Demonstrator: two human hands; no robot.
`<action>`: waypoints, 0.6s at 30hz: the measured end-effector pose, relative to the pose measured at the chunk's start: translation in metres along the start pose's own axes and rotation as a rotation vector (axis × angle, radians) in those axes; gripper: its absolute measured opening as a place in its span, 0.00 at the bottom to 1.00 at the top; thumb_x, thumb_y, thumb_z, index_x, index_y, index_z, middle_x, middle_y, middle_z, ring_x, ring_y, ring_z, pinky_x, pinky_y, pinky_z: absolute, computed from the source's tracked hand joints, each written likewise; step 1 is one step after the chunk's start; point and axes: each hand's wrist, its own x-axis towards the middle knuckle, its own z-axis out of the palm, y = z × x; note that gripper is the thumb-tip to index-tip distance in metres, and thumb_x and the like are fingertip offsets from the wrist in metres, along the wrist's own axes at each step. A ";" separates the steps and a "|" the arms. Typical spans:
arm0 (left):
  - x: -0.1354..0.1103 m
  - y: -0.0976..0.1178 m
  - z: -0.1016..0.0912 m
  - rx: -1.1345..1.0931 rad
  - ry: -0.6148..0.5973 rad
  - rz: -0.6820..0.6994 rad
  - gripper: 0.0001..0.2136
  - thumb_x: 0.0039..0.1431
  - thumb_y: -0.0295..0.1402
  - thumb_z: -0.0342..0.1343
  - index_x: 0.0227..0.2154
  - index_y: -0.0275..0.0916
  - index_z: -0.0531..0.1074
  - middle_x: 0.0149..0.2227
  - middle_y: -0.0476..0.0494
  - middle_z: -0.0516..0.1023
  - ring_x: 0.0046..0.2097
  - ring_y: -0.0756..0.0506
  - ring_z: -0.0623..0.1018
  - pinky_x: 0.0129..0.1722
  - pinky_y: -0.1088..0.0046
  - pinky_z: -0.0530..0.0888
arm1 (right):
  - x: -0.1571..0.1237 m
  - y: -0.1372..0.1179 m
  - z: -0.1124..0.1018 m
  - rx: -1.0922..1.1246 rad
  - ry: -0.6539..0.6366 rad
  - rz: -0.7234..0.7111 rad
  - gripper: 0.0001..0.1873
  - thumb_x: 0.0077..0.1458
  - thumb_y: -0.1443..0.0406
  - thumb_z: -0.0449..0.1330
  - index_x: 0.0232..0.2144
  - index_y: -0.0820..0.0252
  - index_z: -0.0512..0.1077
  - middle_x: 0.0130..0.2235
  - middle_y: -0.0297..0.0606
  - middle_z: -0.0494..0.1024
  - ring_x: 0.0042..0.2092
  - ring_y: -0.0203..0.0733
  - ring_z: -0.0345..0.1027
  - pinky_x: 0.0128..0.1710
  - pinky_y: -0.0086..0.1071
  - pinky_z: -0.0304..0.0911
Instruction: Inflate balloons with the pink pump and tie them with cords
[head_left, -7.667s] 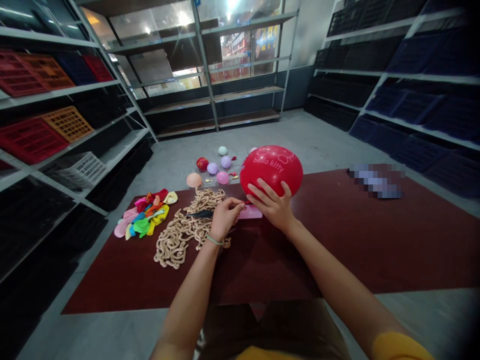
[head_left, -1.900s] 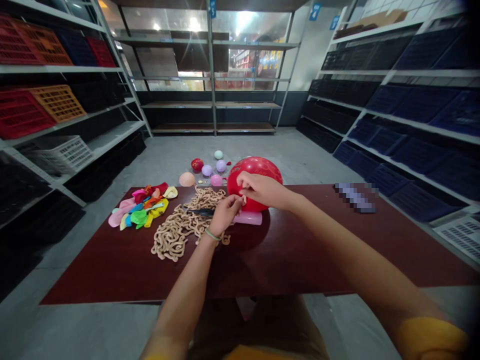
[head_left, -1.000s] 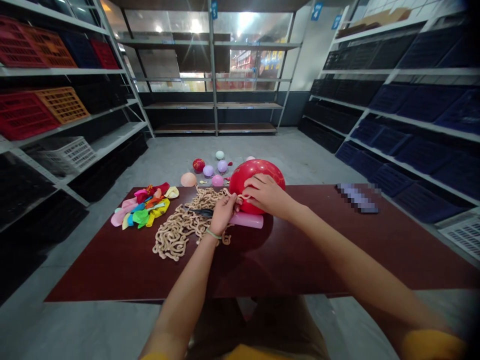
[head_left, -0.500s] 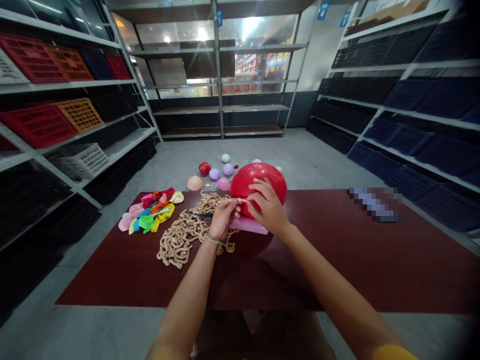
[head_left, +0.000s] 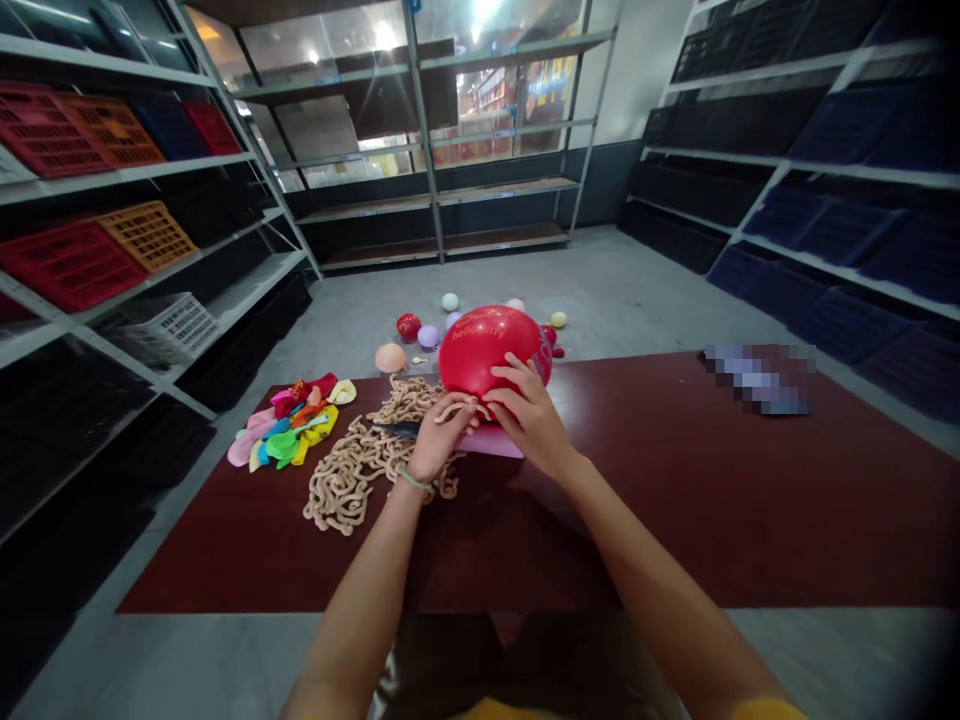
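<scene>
The red balloon [head_left: 487, 365] is carrying the words "hello kitty" in white letters [head_left: 474, 328] on its upper left side. Near its right edge, more white lettering [head_left: 541, 355] is curving away from the camera, so nobody can read it from this view. Far behind the window glass [head_left: 487, 100], some colourful signs [head_left: 540, 95] are showing, but they are too small and too blurred for reading. A pixelated patch [head_left: 759, 380] is covering one spot on the dark red table.
</scene>
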 end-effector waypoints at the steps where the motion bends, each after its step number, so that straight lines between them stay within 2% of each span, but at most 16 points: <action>1: -0.001 0.001 0.001 0.025 -0.016 0.004 0.14 0.53 0.41 0.64 0.35 0.37 0.72 0.26 0.50 0.75 0.29 0.51 0.74 0.30 0.77 0.70 | -0.001 0.001 0.001 -0.015 -0.009 0.005 0.10 0.65 0.65 0.52 0.40 0.52 0.74 0.57 0.40 0.70 0.68 0.48 0.49 0.67 0.56 0.48; 10: -0.004 0.001 0.003 0.134 -0.042 0.034 0.12 0.55 0.40 0.63 0.33 0.38 0.71 0.25 0.52 0.72 0.26 0.53 0.71 0.29 0.78 0.68 | -0.003 0.001 0.005 -0.014 -0.018 -0.018 0.11 0.65 0.65 0.53 0.42 0.53 0.75 0.61 0.40 0.68 0.69 0.47 0.48 0.67 0.56 0.47; 18: -0.006 0.000 0.002 0.199 -0.071 0.065 0.11 0.56 0.40 0.62 0.34 0.38 0.72 0.26 0.51 0.73 0.27 0.52 0.72 0.29 0.77 0.69 | -0.003 -0.001 0.004 -0.025 -0.025 -0.021 0.09 0.63 0.66 0.53 0.36 0.55 0.73 0.60 0.41 0.69 0.69 0.47 0.49 0.68 0.55 0.47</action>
